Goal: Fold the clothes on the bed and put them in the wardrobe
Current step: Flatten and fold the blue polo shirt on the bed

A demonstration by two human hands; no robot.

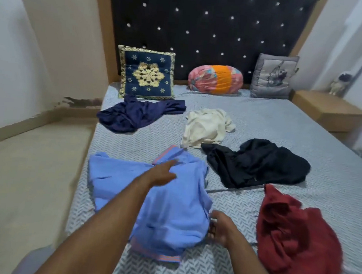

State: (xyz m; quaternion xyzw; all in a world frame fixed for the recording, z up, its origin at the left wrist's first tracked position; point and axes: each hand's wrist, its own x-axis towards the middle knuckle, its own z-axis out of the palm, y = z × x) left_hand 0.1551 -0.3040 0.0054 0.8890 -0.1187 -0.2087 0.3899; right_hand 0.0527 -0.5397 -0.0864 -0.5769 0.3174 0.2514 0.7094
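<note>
Head view: light-blue top (168,215) is seen spread on the bed (309,127), straight ahead of the person & nearest of the clothes. Its long axis is judged to run away from the body: striped hem at the near end, striped band at the far end, w/ one side spilled out to the left.

Hands are held apart. Left hand (161,172) is stretched over the far part near the striped band, fingers straight. Whether the cloth is touched can't be told thru the blur. Right hand (219,229) is set at the top's right edge, nearer the hem, fingers curled toward the cloth. Whether that edge is pinched can't be told either.

Right edge is thus nearest the right hand and the far end nearest the left, so the right side being brought over toward the left is prob. what's called for next.

Four more items are seen unfolded:
- navy garment (133,114)
- cream garment (205,126)
- black garment (259,164), just beyond the top
- red garment (298,243), just right of the right hand

Wardrobe is not in view.
</note>
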